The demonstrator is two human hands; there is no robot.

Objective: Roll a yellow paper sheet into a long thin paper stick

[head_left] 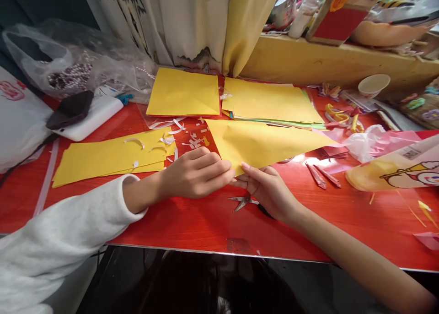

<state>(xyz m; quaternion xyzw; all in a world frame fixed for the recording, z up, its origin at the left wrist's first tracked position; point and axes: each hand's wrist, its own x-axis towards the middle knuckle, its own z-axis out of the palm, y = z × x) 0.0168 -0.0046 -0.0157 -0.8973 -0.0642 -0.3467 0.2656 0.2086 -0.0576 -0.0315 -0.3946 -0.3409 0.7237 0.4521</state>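
Note:
A sheet of yellow paper [264, 140] is held up over the red table, its near corner between my two hands. My left hand [197, 172] pinches the paper's near left edge with its fingers together. Beside it, my right hand [269, 188] grips the same corner, thumb on top and fingers underneath. Under my right hand lie scissors [244, 201] with their blades apart, the handles partly hidden by the hand. Yellow paper strips [109, 156] are stacked left of my left hand, with paper scraps [195, 140] beyond it.
Two stacks of yellow paper [185, 94] lie at the back. On the left are a dark phone [70, 109], a white box-like item [92, 117] and a plastic bag with beads [78, 71]. To the right sit a cartoon-printed cup [398, 167], pink wrapping and a white paper cup [373, 85].

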